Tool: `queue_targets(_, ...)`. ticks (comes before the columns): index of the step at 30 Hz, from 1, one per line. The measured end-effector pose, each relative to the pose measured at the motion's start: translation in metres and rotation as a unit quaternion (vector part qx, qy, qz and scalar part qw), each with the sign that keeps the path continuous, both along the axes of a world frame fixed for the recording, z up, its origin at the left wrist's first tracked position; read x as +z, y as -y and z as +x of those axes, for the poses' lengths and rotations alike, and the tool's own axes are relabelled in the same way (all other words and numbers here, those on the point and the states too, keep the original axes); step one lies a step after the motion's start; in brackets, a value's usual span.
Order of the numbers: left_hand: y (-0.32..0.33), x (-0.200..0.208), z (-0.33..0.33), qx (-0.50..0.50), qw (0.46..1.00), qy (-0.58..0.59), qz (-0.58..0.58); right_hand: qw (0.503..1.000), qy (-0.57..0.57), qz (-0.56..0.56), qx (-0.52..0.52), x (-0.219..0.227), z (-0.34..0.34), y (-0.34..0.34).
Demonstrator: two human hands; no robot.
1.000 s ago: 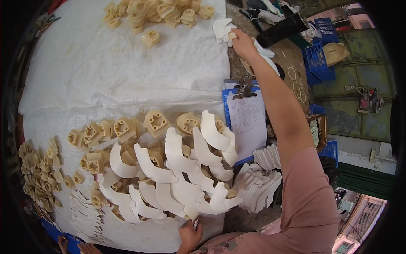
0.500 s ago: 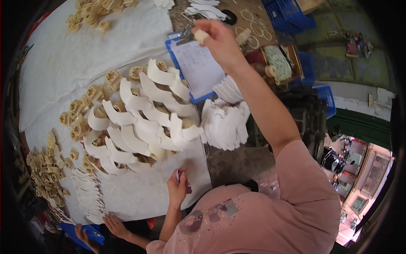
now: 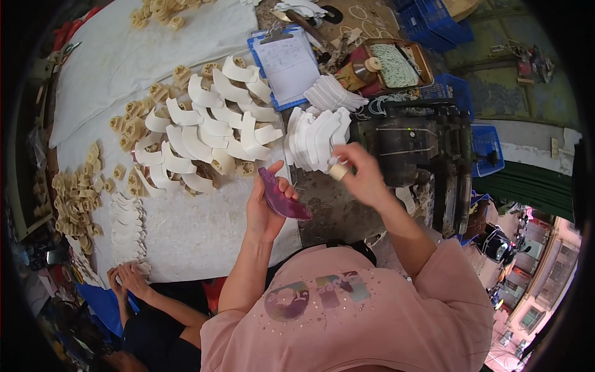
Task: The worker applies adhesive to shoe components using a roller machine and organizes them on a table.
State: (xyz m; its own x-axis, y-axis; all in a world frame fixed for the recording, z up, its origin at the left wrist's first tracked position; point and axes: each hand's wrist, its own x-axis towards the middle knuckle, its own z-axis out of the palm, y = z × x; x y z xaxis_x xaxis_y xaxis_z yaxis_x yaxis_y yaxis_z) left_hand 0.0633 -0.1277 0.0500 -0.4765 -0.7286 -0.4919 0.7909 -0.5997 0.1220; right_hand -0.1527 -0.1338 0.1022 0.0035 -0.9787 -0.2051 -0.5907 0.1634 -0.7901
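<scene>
My left hand (image 3: pixel 261 214) is closed round a curved purple piece (image 3: pixel 280 195) with a pointed lower end, held over the near right edge of the cloth-covered table. To its right my right hand (image 3: pixel 367 178) grips a small cream-coloured, rounded block (image 3: pixel 338 172) between the fingertips; its exact kind cannot be made out. The two hands are apart. Just beyond them lies a stack of curved white strips (image 3: pixel 319 136). Many curved white pieces (image 3: pixel 214 127) stand on beige moulded blocks (image 3: pixel 132 129), left of my hands.
A blue clipboard (image 3: pixel 286 68) with paper lies beyond the strips, near a box of pale green cord (image 3: pixel 396 65). A dark machine (image 3: pixel 403 146) stands right. At lower left, another person's hands (image 3: pixel 129 279) touch a row of white pieces (image 3: pixel 127 226). Beige parts (image 3: pixel 74 195) are heaped far left.
My right hand has come back from over the clipboard toward my body, still with the cream block. My left hand has risen, bringing the purple piece into fuller view.
</scene>
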Motion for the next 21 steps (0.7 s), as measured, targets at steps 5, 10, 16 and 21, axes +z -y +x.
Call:
queue_targets(5,-0.005,0.007,-0.019,0.036,0.998,-0.033,-0.041,0.971,-0.005,-0.163,0.174,0.013,0.053,-0.038)
queue_targets(10,0.016,0.034,-0.032,0.004,0.997,0.002,-0.077,0.983,0.006,-0.135,0.126,0.004,0.038,-0.031)
queue_targets(16,0.039,0.030,-0.029,-0.079,0.930,0.296,-0.205,0.996,0.018,-0.063,-0.054,-0.001,-0.019,0.086)
queue_targets(21,0.032,0.002,-0.007,-0.170,0.911,0.317,-0.201,0.993,0.065,-0.044,-0.090,0.001,-0.036,0.231)
